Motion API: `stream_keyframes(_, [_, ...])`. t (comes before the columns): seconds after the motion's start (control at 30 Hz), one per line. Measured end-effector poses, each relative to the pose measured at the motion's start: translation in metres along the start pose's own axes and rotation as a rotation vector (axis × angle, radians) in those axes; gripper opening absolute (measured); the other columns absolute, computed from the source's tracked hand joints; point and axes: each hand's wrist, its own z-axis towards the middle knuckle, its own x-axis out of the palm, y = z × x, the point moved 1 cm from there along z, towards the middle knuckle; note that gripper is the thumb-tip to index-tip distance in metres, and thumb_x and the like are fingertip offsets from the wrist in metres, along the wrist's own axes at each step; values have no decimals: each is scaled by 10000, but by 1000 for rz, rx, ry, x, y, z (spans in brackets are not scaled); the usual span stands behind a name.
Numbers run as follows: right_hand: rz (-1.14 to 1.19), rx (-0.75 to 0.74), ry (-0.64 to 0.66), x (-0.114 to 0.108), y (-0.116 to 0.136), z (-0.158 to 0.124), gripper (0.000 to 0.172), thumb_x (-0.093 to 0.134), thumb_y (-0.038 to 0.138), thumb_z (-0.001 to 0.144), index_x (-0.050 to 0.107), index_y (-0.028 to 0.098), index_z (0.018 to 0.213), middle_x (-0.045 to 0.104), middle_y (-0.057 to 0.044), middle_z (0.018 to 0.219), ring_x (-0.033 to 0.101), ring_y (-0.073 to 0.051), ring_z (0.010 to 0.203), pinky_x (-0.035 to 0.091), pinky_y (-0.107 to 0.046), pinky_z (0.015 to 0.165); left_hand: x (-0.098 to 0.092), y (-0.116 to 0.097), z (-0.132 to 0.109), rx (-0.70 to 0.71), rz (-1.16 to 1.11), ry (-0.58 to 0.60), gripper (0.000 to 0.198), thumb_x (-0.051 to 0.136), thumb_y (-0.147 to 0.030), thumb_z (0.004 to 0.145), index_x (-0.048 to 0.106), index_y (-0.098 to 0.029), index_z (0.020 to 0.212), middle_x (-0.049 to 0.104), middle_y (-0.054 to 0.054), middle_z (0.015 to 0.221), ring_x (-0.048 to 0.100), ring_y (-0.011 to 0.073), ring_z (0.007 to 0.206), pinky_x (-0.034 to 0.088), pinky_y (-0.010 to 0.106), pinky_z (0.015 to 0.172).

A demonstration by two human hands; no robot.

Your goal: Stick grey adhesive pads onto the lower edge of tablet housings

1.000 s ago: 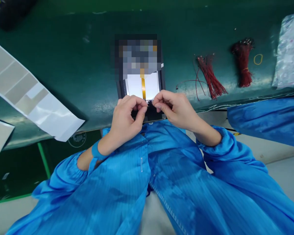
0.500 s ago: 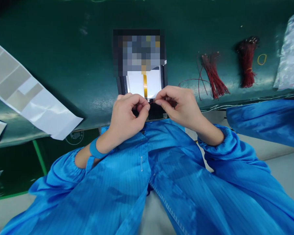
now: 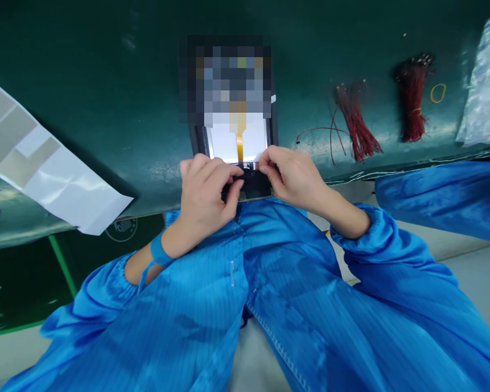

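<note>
A black-framed device [image 3: 275,130] stands before me, with a bright white panel [image 3: 222,144] and an amber ribbon strip [image 3: 240,146] down its middle. Its upper part is blurred out by pixelation. At its near end, my left hand [image 3: 208,188] is curled, thumb and forefinger brought close together at the left of a small dark part [image 3: 251,166]. From the other side my right hand [image 3: 294,175] pinches close to the panel's lower right corner. Whatever lies between the fingertips of either hand is too small to make out.
Right of the device lie a loose bundle of dark red wires [image 3: 357,122], a tied bundle [image 3: 413,103], a yellow rubber band [image 3: 438,93] and a clear plastic bag [image 3: 488,81]. A long printed sheet [image 3: 53,163] overhangs the left edge. A blue sleeve [image 3: 441,198] shows at right.
My left hand has shifted slightly left, and its thumb and forefinger tips have parted a little. The right fingertips have moved slightly down along the panel's lower edge.
</note>
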Motion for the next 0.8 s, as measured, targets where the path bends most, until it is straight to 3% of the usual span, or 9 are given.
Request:
stream_keyframes(0.2, [101, -88, -60, 1, 1, -3, 115, 486, 187, 1008, 594, 206, 973, 711, -63, 934, 611, -201, 833, 379, -314, 744, 12, -9, 3, 43, 41, -51, 124, 641, -256, 1060, 702, -208, 963, 683, 39, 795, 595, 257, 843, 334, 447, 797])
stream_keyframes(0.43, [164, -191, -132, 0, 5, -6, 140, 510, 190, 1033, 624, 202, 953, 705, -50, 947, 591, -173, 827, 400, -297, 753, 3, -13, 10, -150, -178, 30, 122, 673, -215, 1006, 688, -226, 885, 618, -5, 719, 561, 202, 730, 395, 409, 769])
stream_keyframes(0.63, [-22, -31, 94, -7, 4, 6, 153, 521, 203, 1004, 673, 185, 1001, 739, -78, 946, 594, -208, 806, 293, -326, 720, -2, -3, 2, -153, -31, -3, 119, 638, -282, 1026, 740, -242, 1070, 671, 49, 814, 619, 280, 881, 405, 481, 840])
stream_keyframes(0.8, [-225, 36, 263, -15, 14, 18, 179, 542, 185, 1015, 713, 169, 1068, 780, -114, 985, 609, -233, 814, 284, -338, 749, -2, 1, -6, -101, 84, 40, 160, 602, -305, 1027, 751, -246, 1035, 711, 83, 861, 628, 317, 934, 407, 519, 851])
